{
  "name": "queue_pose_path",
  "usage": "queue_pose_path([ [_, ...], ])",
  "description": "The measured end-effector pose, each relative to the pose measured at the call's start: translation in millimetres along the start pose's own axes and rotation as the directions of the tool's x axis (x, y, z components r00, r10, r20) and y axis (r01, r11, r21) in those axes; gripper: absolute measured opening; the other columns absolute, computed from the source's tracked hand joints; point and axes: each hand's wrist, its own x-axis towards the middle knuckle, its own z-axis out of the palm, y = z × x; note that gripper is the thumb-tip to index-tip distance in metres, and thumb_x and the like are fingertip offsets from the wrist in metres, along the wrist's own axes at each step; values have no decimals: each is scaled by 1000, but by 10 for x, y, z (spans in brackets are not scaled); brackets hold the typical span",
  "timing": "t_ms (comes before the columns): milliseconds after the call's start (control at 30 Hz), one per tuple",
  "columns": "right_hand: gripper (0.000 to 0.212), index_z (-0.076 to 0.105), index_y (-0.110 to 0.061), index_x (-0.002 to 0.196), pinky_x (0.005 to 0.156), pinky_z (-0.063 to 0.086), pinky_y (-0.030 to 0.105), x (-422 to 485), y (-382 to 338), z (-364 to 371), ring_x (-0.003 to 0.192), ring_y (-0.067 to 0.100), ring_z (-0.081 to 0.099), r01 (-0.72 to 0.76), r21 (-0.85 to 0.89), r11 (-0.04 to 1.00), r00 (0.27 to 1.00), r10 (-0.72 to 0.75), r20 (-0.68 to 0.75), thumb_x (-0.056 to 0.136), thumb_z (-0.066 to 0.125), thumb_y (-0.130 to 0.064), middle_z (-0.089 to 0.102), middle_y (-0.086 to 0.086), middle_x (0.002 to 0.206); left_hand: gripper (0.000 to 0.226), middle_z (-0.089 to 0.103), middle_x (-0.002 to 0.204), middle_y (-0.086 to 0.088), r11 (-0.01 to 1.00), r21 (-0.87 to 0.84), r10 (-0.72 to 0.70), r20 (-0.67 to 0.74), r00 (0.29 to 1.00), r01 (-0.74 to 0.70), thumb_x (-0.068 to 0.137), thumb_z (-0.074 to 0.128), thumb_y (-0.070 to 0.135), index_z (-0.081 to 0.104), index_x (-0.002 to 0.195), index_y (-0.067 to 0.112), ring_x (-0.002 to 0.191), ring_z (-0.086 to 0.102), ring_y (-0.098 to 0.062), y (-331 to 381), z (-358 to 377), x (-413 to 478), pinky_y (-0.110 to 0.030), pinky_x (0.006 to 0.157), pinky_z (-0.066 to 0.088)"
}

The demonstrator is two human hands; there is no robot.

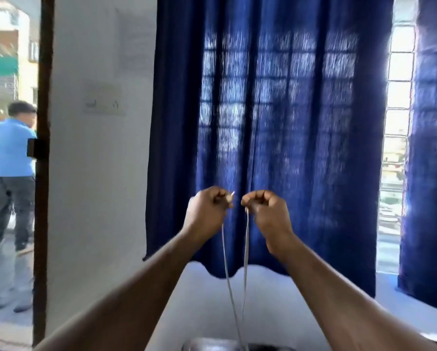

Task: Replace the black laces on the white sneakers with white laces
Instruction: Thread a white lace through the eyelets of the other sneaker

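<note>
Both my hands are raised in front of the blue curtain, side by side and a little apart. My left hand pinches one end of a white lace, whose tip sticks up beside the thumb. My right hand pinches the other end. The two strands hang straight down between my forearms and run out of view at the bottom edge. A blurred pale shape at the bottom edge lies under the strands; I cannot tell if it is a sneaker. No black lace is visible.
A dark blue curtain covers a barred window straight ahead. A white wall with a switch plate is at left. Beyond an open door at far left, a person in a blue shirt stands outside.
</note>
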Motion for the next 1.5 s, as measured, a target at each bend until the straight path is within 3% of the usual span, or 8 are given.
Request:
queue_pose_path([
  [100,10,76,-24,81,84,57,33,-595,787,-21,83,12,73,-81,-169,982,993,95,74,86,79,-16,78,-8,81,14,73,74,3,997,68,-49,53,997,46,93,66,14,67,88,26,66,69,-17,-839,22,-647,-32,62,57],
  [233,14,73,-26,78,72,49,16,-1342,1590,-52,74,-3,67,-150,-341,928,975,196,103,81,86,-23,73,-21,75,25,64,61,4,957,22,-287,198,937,288,82,66,-3,68,69,19,57,55,-5,-1778,47,-1407,-27,58,43],
  [467,14,74,-21,77,70,49,17,-1890,2259,-6,70,-2,67,-250,-362,898,930,327,169,81,87,-18,74,-16,74,7,72,70,7,884,58,-461,274,844,464,85,80,25,78,78,23,64,58,-7,-2510,169,-1940,-28,67,44],
  [633,14,76,-27,76,70,46,11,-2154,2455,27,72,-2,67,-255,-384,887,916,349,197,82,86,-19,74,-20,77,5,77,77,10,875,79,-476,328,816,478,83,81,25,81,84,30,69,63,0,-2661,333,-2226,-28,73,48],
  [933,12,77,-23,78,70,48,14,-2281,2607,103,69,-2,65,-335,-302,892,911,389,137,81,87,-17,75,-17,78,12,74,72,13,852,47,-523,114,844,522,81,86,15,78,82,24,63,62,3,-2565,390,-2455,-12,62,44],
  [1133,14,73,-21,79,71,50,20,-2418,2677,143,72,5,66,-381,-190,905,913,400,76,83,86,-19,75,-10,78,41,71,69,6,828,175,-560,254,789,532,75,74,64,76,79,24,58,57,-1,-2344,252,-2409,-26,58,47],
  [1267,11,74,-20,82,73,50,19,-2425,2708,142,77,6,67,-365,-173,915,919,384,87,86,83,-18,75,-10,80,22,69,66,15,811,433,-505,177,845,393,68,63,46,76,82,36,65,65,-7,-2259,284,-2407,-29,63,54],
  [1500,13,74,-23,82,76,49,11,-2324,2615,136,78,-1,69,-264,-266,927,928,320,192,86,84,-15,75,-16,81,26,67,61,0,771,269,-601,7,799,578,66,60,44,76,75,26,62,60,-22,-2296,313,-2447,-36,62,50],
])
